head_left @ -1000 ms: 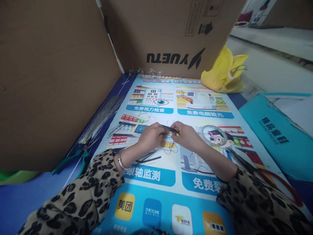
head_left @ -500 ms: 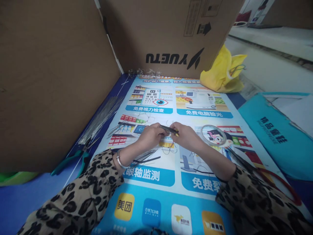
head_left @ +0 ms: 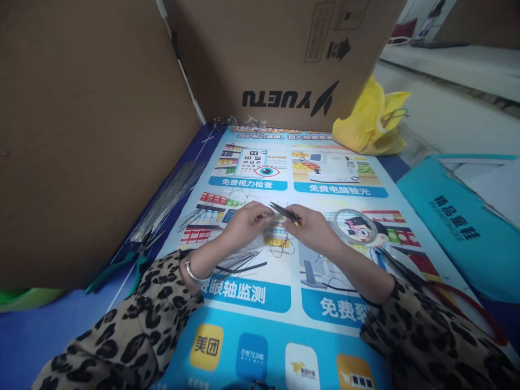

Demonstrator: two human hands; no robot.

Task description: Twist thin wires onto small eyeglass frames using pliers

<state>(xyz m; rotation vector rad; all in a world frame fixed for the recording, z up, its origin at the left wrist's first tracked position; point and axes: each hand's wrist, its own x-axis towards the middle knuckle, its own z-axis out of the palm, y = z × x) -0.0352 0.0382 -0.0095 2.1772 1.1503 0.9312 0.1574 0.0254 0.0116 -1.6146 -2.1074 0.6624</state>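
Observation:
My right hand is closed around a small dark tool with a slim pointed tip and a yellowish part by the fingers, like tweezers or fine pliers. The tip points up and left, toward my left hand. Thumb and fingers of that left hand are pinched together; what lies between them is too small to make out. Thin bent wire hangs in loops just below the fingers, and I cannot tell which hand it hangs from. Cut thin rods lie on the printed poster under my left wrist.
A roll of clear tape and red-handled scissors lie at right. Green-handled pliers and a bundle of thin wires are at left. Cardboard walls stand behind, with a yellow bag at the back right.
My left hand has shifted slightly left, away from the tool. The tool's tip, earlier against the left fingers, now shows free and angled more steeply in my right hand.

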